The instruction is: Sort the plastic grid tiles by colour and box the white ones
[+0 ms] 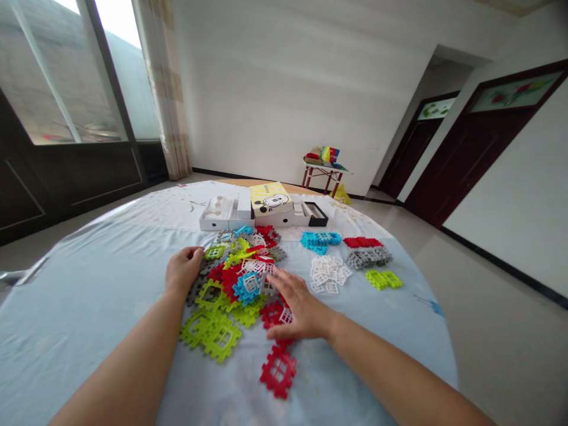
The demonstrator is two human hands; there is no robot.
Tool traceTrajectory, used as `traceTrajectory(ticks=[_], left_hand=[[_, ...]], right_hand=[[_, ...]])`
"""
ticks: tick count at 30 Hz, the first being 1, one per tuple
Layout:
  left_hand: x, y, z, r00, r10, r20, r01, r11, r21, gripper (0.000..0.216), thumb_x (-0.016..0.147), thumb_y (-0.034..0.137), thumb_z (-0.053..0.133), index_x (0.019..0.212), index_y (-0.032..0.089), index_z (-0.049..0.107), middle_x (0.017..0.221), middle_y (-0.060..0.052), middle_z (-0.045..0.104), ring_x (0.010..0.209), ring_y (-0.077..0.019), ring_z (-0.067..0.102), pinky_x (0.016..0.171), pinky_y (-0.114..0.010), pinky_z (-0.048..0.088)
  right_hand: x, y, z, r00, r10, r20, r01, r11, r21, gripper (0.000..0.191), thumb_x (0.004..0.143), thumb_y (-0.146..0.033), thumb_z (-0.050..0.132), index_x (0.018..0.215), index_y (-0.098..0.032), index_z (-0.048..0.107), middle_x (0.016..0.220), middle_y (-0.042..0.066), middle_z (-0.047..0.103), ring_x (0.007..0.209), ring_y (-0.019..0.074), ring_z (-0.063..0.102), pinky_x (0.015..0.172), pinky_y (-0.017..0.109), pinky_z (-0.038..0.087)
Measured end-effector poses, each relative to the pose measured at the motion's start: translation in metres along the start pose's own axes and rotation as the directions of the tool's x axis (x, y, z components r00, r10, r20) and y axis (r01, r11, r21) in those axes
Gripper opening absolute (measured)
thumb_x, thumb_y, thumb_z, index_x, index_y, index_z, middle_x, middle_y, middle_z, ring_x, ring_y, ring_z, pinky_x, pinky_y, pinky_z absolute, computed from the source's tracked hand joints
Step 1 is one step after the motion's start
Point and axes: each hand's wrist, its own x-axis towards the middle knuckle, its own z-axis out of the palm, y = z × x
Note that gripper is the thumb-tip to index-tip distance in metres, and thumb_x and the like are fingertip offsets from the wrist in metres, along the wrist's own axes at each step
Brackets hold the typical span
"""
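Fingers apart, a right hand (296,306) spreads over toothed tiles (231,280), likely light, stiff and best pinched edgewise; the left hand (184,271) curls, grip unclear.

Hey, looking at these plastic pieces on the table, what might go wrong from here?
The loosely layered mixed pile might slide apart if the right hand presses or pulls on it. The white window pieces, heaped loosely close to the gray stack, could mix with it if bumped.
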Motion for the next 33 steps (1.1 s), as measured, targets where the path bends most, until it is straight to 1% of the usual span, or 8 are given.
traceTrajectory(ticks=[3, 6, 10, 17, 24, 27, 30, 33], left_hand=[[0.000, 0.001, 0.000, 1.000, 0.006, -0.008, -0.006, 1.000, 0.005, 0.038, 0.068, 0.041, 0.047, 0.090, 0.018, 0.068, 0.086, -0.006, 0.068, 0.083, -0.0217, 0.060, 0.071, -0.028, 0.044], [0.000, 0.001, 0.000, 1.000, 0.003, -0.013, -0.003, 1.000, 0.025, 0.039, 0.068, 0.042, 0.047, 0.091, 0.018, 0.068, 0.084, -0.006, 0.068, 0.082, -0.0221, 0.060, 0.069, -0.028, 0.044], [0.001, 0.000, 0.000, 1.000, -0.003, -0.004, 0.003, 0.999, 0.034, 0.040, 0.068, 0.042, 0.047, 0.092, 0.018, 0.068, 0.084, -0.006, 0.068, 0.081, -0.0217, 0.060, 0.069, -0.028, 0.044], [0.001, -0.003, -0.001, 1.000, 0.017, 0.009, -0.017, 1.000, 0.014, 0.039, 0.069, 0.042, 0.047, 0.092, 0.018, 0.067, 0.084, -0.006, 0.068, 0.080, -0.0215, 0.060, 0.070, -0.028, 0.044], [-0.001, -0.002, -0.004, 1.000, 0.018, 0.008, -0.018, 1.000, 0.020, 0.039, 0.068, 0.041, 0.046, 0.090, 0.017, 0.068, 0.082, -0.005, 0.069, 0.079, -0.0214, 0.061, 0.068, -0.027, 0.044], [-0.002, -0.001, -0.005, 1.000, 0.022, -0.001, -0.022, 0.999, 0.023, 0.039, 0.069, 0.042, 0.046, 0.090, 0.017, 0.068, 0.080, -0.005, 0.069, 0.078, -0.0209, 0.061, 0.066, -0.026, 0.045], [-0.002, 0.000, -0.007, 1.000, 0.021, 0.000, -0.021, 0.999, 0.035, 0.040, 0.069, 0.043, 0.046, 0.091, 0.017, 0.068, 0.079, -0.004, 0.068, 0.077, -0.0205, 0.060, 0.065, -0.026, 0.045], [-0.001, 0.002, -0.012, 0.999, 0.033, -0.004, -0.033, 0.997, 0.074, 0.042, 0.070, 0.044, 0.045, 0.094, 0.017, 0.067, 0.080, -0.005, 0.068, 0.077, -0.0208, 0.061, 0.066, -0.027, 0.045]], right_hand=[[-0.026, -0.012, 0.006, 0.989, -0.062, 0.133, 0.066, 0.998, -0.021, 0.112, 0.052, -0.068, 0.066, 0.142, -0.026, 0.013, 0.149, 0.011, 0.007, 0.135, 0.0330, 0.006, 0.108, 0.053, 0.006], [-0.032, -0.016, 0.009, 0.985, -0.048, 0.168, 0.054, 0.998, -0.031, 0.115, 0.049, -0.068, 0.068, 0.142, -0.028, 0.011, 0.149, 0.010, 0.003, 0.135, 0.0346, 0.004, 0.107, 0.054, 0.006], [-0.019, -0.011, 0.010, 0.988, -0.005, 0.157, 0.010, 0.999, -0.033, 0.115, 0.050, -0.066, 0.068, 0.142, -0.028, 0.012, 0.150, 0.010, 0.002, 0.135, 0.0343, 0.004, 0.107, 0.053, 0.007], [0.010, 0.004, 0.010, 0.989, 0.017, 0.146, -0.015, 1.000, -0.016, 0.113, 0.052, -0.068, 0.066, 0.142, -0.029, 0.010, 0.150, 0.007, 0.003, 0.135, 0.0318, 0.004, 0.108, 0.050, 0.005], [0.041, 0.018, 0.017, 0.991, 0.133, 0.021, -0.132, 0.991, -0.022, 0.112, 0.053, -0.072, 0.062, 0.142, -0.023, 0.013, 0.149, 0.012, 0.004, 0.135, 0.0307, 0.004, 0.108, 0.048, 0.009], [0.046, 0.017, 0.020, 0.989, 0.149, 0.012, -0.149, 0.989, 0.001, 0.113, 0.052, -0.073, 0.062, 0.142, -0.023, 0.014, 0.149, 0.012, 0.005, 0.135, 0.0316, 0.005, 0.108, 0.050, 0.009], [0.041, 0.012, 0.017, 0.996, 0.093, -0.010, -0.092, 0.994, 0.058, 0.106, 0.056, -0.071, 0.061, 0.141, -0.023, 0.019, 0.147, 0.012, 0.017, 0.134, 0.0308, 0.013, 0.108, 0.050, 0.010], [0.031, 0.013, 0.008, 0.988, 0.042, -0.148, -0.027, 0.994, 0.106, 0.086, 0.067, -0.065, 0.057, 0.136, -0.021, 0.032, 0.140, 0.011, 0.034, 0.129, 0.0269, 0.028, 0.107, 0.046, 0.018]])
